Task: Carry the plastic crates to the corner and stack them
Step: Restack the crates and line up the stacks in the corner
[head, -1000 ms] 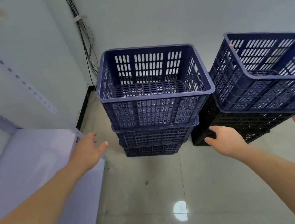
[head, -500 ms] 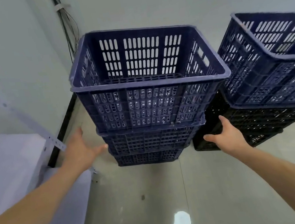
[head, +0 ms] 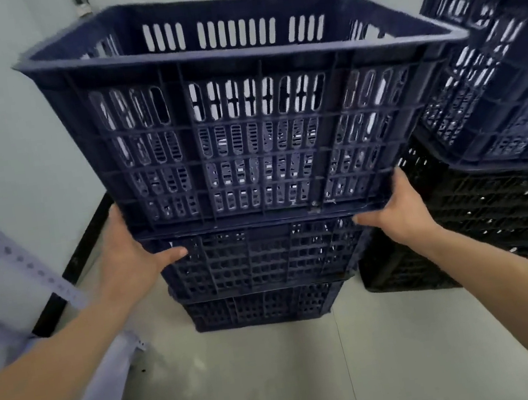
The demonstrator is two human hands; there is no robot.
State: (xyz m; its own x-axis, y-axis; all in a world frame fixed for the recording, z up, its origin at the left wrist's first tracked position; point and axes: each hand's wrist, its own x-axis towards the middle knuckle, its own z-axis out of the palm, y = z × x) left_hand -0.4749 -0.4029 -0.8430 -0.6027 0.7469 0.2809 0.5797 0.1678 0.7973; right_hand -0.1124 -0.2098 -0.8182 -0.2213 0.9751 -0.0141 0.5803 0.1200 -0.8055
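Head camera: half a second earlier both hands hung open short of the stack; then the left hand (head: 134, 252) and right hand (head: 401, 211) clasped the lower corners of the top blue crate (head: 247, 141), which sat on two lower crates (head: 257, 261) in the corner.

- Top crate (head: 245, 127) sits on 2 stacked crates (head: 257, 261), against the wall.
- Right of them: another crate (head: 497, 82) on a lower crate (head: 482, 220).
- Shelf rack (head: 29, 280) stands left.
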